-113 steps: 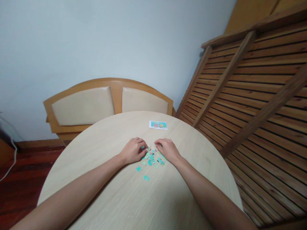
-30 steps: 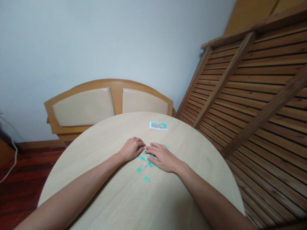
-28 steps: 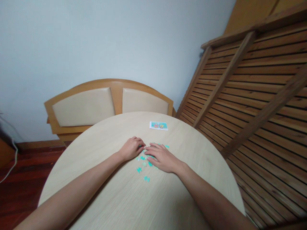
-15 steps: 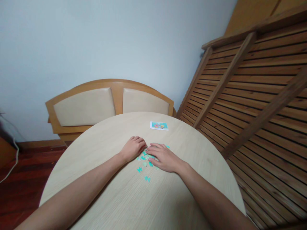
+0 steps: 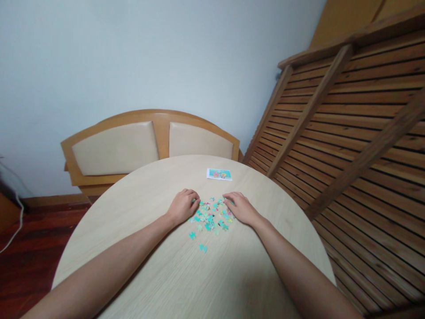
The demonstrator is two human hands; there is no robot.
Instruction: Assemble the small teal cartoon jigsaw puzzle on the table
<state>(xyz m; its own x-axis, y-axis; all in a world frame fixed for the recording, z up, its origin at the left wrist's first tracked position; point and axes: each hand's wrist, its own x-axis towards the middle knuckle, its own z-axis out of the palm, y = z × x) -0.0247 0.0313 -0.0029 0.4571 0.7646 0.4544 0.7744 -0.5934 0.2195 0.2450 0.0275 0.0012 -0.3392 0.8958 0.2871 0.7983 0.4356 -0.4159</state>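
Observation:
Many small jigsaw puzzle pieces (image 5: 209, 225), mostly turquoise with bits of pink, yellow and black, lie loose in a pile on the round table (image 5: 133, 274). At the pile's left edge rests my left hand (image 5: 184, 206), its fingers curled in; what they may hold is hidden. My right hand (image 5: 241, 207) lies at the right edge, fingers stretched over the outermost pieces and thumb apart, with nothing seen gripped. Two turquoise pieces (image 5: 202, 248) sit apart from the pile, nearer to me.
A small picture card (image 5: 219, 174) with cartoon figures lies beyond the pile. Behind the table stands a wooden headboard (image 5: 162, 133) with cream panels. A slatted wooden frame (image 5: 332, 133) leans along the right side. A white cable (image 5: 21, 217) hangs at the left.
My right hand has moved right, off the middle of the pile, uncovering many pieces. My left hand has stayed almost in place.

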